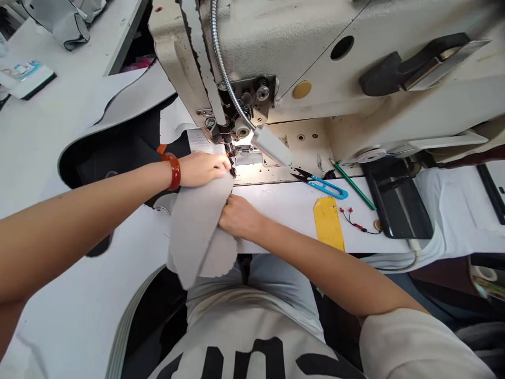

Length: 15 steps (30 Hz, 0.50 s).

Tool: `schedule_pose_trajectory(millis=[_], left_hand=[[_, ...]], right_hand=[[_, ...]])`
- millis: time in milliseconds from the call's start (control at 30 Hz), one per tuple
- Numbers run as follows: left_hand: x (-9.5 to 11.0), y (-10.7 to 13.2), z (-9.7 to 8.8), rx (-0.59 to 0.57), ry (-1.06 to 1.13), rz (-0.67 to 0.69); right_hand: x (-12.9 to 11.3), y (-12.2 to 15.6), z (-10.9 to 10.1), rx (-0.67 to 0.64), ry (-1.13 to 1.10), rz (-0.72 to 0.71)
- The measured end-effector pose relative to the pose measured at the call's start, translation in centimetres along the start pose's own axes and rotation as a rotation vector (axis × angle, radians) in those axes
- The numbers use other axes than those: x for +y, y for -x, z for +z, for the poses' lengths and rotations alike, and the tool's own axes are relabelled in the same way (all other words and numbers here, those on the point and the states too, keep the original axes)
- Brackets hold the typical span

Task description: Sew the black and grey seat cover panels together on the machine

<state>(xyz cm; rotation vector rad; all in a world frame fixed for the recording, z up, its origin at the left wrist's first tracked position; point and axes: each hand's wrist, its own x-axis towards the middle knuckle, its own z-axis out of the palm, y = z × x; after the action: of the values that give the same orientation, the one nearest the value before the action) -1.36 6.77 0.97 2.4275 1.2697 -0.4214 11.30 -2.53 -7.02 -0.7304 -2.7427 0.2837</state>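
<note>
A sewing machine (189,68) stands over the work, its needle area lit by a small lamp (272,145) on a bendy metal neck. Light grey fabric (197,210) runs from beside the presser foot down over the table's front edge towards my lap. My left hand (205,167), with a reddish-brown bangle on the wrist, is closed on the fabric just left of the needle, fingers curled. Lower and to the right, my right hand (240,217) pinches the fabric's right edge. My fingertips are partly hidden. Behind my left forearm lies a black piece (114,147) with a pale border.
Blue thread snips (323,185), a green pencil (355,185), a yellow card (329,223) and a beaded string (357,226) lie right of my hands. Farther right is a black phone (398,202) beside white cloth (442,210). Grey pieces (65,21) sit at the back left.
</note>
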Motion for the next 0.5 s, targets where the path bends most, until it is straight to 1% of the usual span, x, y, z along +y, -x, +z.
schedule_pose_trajectory(millis=[67, 133, 167, 200, 233, 267, 333, 367, 433, 500], left_hand=[[0.1, 1.4, 1.0, -0.025, -0.1, 0.065], [0.6, 2.5, 2.5, 0.023, -0.218, 0.085], [0.9, 2.9, 3.4, 0.062, -0.258, 0.082], [1.3, 3.1, 4.1, 0.103, -0.287, 0.08], [1.6, 3.3, 4.8, 0.14, -0.31, 0.079], [2.0, 3.4, 5.4, 0.176, -0.327, 0.078], [2.5, 3.4, 6.3, 0.244, -0.349, 0.079], [2.7, 3.4, 6.6, 0.277, -0.355, 0.079], [2.8, 3.4, 7.0, 0.332, -0.356, 0.074], [2.8, 3.4, 7.1, 0.369, -0.343, 0.067]], right_hand=[[0.9, 2.3, 0.3, 0.007, -0.062, 0.0], [2.0, 4.9, -0.1, 0.055, -0.155, -0.028], [2.6, 6.2, -0.5, 0.093, -0.196, -0.013], [3.2, 7.1, -1.1, 0.131, -0.234, 0.054], [3.7, 7.7, -1.8, 0.16, -0.259, 0.18], [4.3, 7.8, -2.4, 0.177, -0.262, 0.343], [5.0, 6.5, -3.5, 0.201, -0.226, 0.649], [5.1, 5.1, -3.8, 0.203, -0.185, 0.74], [5.0, 1.9, -3.6, 0.182, -0.066, 0.788], [4.6, -0.8, -2.8, 0.162, 0.057, 0.796]])
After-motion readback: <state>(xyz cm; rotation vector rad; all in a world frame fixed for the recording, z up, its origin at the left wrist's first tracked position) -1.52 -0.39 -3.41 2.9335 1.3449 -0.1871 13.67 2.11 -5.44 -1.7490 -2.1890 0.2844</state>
